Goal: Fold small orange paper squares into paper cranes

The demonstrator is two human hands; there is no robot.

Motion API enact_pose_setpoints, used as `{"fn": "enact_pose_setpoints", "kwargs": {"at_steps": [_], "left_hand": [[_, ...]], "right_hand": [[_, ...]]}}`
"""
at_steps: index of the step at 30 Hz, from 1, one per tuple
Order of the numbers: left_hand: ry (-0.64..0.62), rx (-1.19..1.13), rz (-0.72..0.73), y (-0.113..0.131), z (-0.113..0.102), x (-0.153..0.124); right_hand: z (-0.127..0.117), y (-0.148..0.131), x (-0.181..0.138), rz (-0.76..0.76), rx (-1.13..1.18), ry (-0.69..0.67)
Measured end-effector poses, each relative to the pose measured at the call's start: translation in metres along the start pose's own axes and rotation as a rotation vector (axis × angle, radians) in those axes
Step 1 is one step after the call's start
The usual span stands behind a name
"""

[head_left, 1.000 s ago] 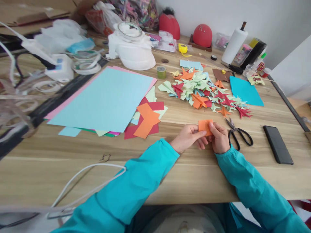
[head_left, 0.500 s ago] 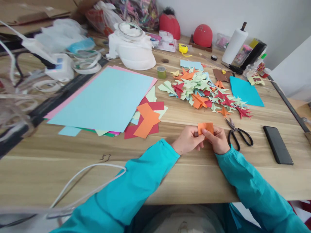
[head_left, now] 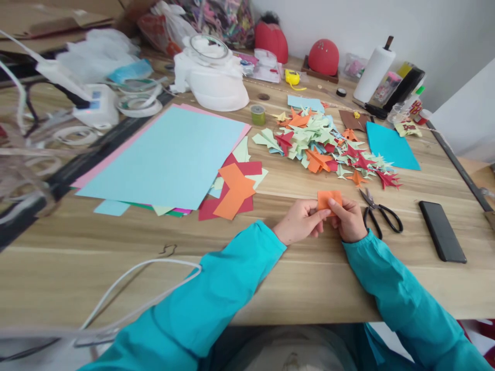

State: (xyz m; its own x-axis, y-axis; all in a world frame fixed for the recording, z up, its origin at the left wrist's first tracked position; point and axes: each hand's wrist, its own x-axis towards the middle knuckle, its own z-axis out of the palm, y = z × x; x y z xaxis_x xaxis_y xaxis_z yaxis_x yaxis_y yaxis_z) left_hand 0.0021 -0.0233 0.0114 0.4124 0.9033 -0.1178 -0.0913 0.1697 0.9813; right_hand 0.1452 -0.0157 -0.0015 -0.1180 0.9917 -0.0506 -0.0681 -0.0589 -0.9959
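A small orange piece of paper (head_left: 328,197) is held between both hands above the near part of the table. My left hand (head_left: 302,221) pinches its left side, thumb in front and fingers curled behind. On the right side, my right hand (head_left: 350,219) presses its thumb on the paper's face, the other fingers bent behind it. Whether the paper is folded I cannot tell. Black-handled scissors (head_left: 381,210) lie just right of my right hand. Beyond the hands spreads a pile of folded paper planes (head_left: 317,131) in green, orange, red and blue.
Large blue paper sheets (head_left: 166,154) lie to the left, with orange paper scraps (head_left: 234,193) beside them. A phone (head_left: 442,232) rests at right. A white cable (head_left: 143,263) loops near my left sleeve. A thread spool (head_left: 258,115) and a white cap (head_left: 216,82) stand farther back.
The orange paper has shifted slightly right and up in my fingers, and my right thumb has moved a little over it. Other things look unmoved.
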Motion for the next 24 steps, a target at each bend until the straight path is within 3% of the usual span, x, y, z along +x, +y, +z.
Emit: {"fn": "enact_pose_setpoints", "kwargs": {"at_steps": [10, 17, 24], "left_hand": [[-0.071, -0.158, -0.036, 0.0053, -0.0022, -0.0016], [-0.066, -0.213, -0.026, 0.0029, -0.0023, -0.0011], [-0.094, -0.138, -0.02, 0.0029, -0.003, -0.0007]], "right_hand": [[0.001, 0.0011, 0.0005, 0.03, 0.079, 0.089], [0.001, -0.0005, 0.001, 0.056, 0.157, 0.059], [-0.0033, 0.0027, 0.0011, -0.002, 0.014, -0.006]]}}
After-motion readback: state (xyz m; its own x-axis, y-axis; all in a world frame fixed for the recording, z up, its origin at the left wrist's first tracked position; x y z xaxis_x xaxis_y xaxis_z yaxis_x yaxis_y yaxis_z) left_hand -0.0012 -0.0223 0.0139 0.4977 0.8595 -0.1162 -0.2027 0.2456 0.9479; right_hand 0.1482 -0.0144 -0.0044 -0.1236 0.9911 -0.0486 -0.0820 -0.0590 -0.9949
